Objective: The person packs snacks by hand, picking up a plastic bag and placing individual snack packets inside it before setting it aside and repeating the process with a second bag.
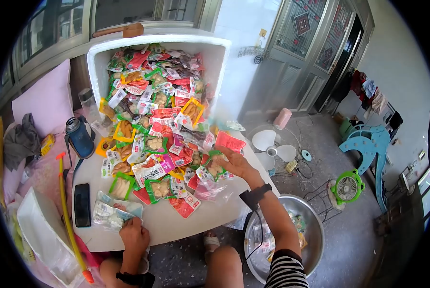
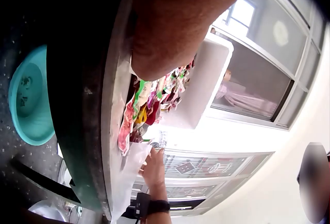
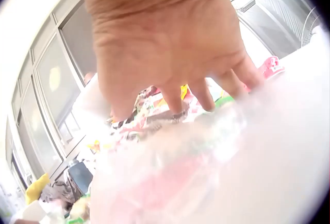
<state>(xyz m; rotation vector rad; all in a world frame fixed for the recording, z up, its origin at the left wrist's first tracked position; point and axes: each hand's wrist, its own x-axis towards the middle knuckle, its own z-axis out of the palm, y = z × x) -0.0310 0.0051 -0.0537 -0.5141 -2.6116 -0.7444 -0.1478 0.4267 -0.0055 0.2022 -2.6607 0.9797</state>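
Note:
A heap of small sealed snack packets point(image 1: 152, 144) spills from a white foam box point(image 1: 94, 72) onto the table. My right hand point(image 1: 239, 165) reaches to the heap's right edge, fingers spread among the packets; the right wrist view shows the same hand point(image 3: 165, 44) from behind, its fingers extended downward. Loose clear plastic point(image 1: 212, 190) lies just below it. At the table's front edge my left hand point(image 1: 134, 235), fingers curled, grips the lower corner of a clear plastic bag point(image 1: 112, 213) with pale contents. In the left wrist view, the left hand's fingertips are hidden.
A black phone point(image 1: 82, 205) and a blue flask point(image 1: 79, 138) are on the table's left side. Right of the table, a metal basin point(image 1: 318, 240) holds several packets on the floor. Beyond are a white-bladed fan point(image 1: 271, 151) and a small green fan point(image 1: 348, 186).

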